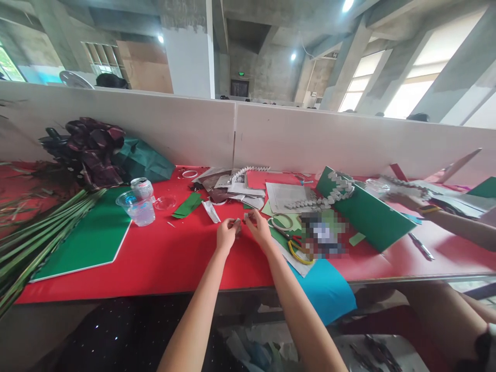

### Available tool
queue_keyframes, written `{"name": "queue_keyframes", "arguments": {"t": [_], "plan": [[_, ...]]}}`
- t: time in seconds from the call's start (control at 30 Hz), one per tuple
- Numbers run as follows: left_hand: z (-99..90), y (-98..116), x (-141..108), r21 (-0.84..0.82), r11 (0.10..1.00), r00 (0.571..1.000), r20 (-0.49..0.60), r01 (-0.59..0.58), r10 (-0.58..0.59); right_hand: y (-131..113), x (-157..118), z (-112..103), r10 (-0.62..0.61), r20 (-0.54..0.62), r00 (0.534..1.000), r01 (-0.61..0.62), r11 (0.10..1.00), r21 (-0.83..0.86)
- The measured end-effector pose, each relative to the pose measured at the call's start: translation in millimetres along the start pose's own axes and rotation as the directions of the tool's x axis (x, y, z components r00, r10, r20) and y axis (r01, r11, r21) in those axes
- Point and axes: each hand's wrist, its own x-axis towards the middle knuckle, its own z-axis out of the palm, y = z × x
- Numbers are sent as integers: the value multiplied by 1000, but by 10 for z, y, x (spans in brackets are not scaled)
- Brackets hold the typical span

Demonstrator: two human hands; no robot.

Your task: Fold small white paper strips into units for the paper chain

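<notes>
My left hand (228,233) and my right hand (258,228) are raised over the red table, close together with a narrow gap between them. Each has its thumb and fingers pinched together. Small pale bits show at the fingertips, too small to name. Just beyond the left hand lies a crumpled white strip (211,212). To the right of my right hand are yellow-and-red-handled pliers (299,253) and a roll of tape (282,222). Farther off, a chain of folded white paper (329,199) leans by an upright green board (368,214).
On the left are a green board (93,232), long leaves (50,237), a plastic cup (143,213) and a can (141,189). Papers (248,188) lie behind. A blue sheet (325,289) overhangs the front edge. Another person's arm (453,222) reaches in from the right.
</notes>
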Motion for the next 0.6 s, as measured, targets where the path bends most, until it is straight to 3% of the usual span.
{"name": "queue_keyframes", "arguments": {"t": [0.1,0.2,0.27,0.33,0.4,0.47,0.53,0.6], "plan": [[-2,-7,1,-2,1000,1000,-22,8,-8,55,-38,23,-2,-38,999,-1,997,-80],[-6,-1,-5,7,1000,1000,-23,10,-10,33,-14,-82,-31,-166,986,-17,961,-277],[-6,1,-10,11,1000,1000,-16,9,-9,16,24,-262,-23,-305,952,-118,893,-434],[-4,-1,-14,24,1000,1000,-10,-1,1,34,57,-530,13,-482,876,-308,784,-538],[1,-7,-17,36,999,1000,-6,-14,14,85,61,-841,80,-627,775,-492,699,-519],[7,-10,-20,43,999,1000,-2,-27,27,135,20,-1116,194,-670,716,-591,680,-435],[14,-7,-22,51,998,999,-6,-37,37,136,-59,-1284,234,-677,698,-604,700,-381],[20,-1,-25,57,997,999,-14,-42,43,70,-139,-1310,202,-680,705,-570,732,-374]]}}
